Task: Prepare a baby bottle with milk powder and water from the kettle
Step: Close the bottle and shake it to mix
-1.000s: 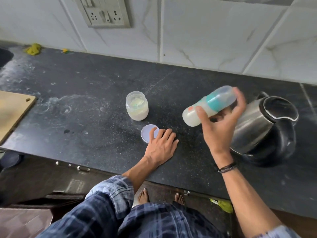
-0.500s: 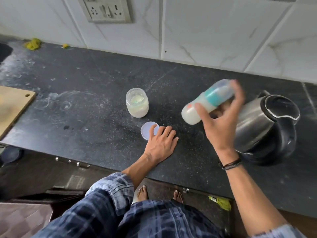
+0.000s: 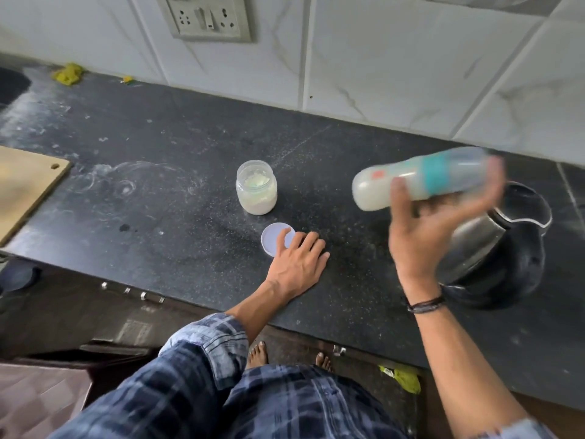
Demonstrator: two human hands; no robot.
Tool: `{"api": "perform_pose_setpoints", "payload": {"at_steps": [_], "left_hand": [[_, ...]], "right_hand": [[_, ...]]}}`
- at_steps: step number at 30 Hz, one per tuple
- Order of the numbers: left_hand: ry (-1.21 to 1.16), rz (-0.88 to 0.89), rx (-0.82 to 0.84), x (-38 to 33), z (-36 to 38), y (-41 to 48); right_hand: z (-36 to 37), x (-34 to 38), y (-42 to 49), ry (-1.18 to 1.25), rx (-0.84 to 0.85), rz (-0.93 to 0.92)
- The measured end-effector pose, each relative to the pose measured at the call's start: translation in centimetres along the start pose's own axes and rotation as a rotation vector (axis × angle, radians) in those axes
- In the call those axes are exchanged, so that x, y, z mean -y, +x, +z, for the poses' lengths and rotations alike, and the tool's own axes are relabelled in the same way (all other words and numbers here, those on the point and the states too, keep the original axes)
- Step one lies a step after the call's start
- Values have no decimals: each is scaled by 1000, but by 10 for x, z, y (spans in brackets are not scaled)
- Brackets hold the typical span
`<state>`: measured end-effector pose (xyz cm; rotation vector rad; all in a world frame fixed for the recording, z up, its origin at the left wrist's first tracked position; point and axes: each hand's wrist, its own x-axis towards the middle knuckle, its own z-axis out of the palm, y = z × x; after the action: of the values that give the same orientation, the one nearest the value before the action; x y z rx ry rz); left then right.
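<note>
My right hand (image 3: 427,229) grips a baby bottle (image 3: 421,177) above the counter, held almost sideways with its base to the left. The bottle has a teal ring and a clear cap and holds whitish milk; it is blurred by motion. Behind my right hand stands a steel kettle (image 3: 506,248) with a black handle. An open jar of milk powder (image 3: 256,186) stands mid-counter. Its pale round lid (image 3: 275,237) lies in front of it. My left hand (image 3: 297,264) rests flat on the counter, fingertips on the lid's edge.
The black stone counter (image 3: 158,185) is dusted with powder. A wooden board (image 3: 25,185) lies at the left edge. A socket panel (image 3: 205,17) sits on the tiled wall. Yellow scraps (image 3: 68,72) lie at the back left. My bare feet show below the counter edge.
The bottle in my right hand has swung up and to the right and lies flatter than before. My left hand stays on the counter by the lid.
</note>
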<state>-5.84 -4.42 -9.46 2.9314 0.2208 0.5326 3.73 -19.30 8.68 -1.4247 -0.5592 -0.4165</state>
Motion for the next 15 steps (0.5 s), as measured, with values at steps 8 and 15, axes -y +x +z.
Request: {"api": "perform_pose_setpoints", "payload": {"at_steps": [8,15], "left_hand": [[7,-1,14,0,-3,0],[11,-9,32,-2,-7,1]], "right_hand": [[15,0,-14,24,-18,48],[8,-7,-12,5,-97,-72]]}}
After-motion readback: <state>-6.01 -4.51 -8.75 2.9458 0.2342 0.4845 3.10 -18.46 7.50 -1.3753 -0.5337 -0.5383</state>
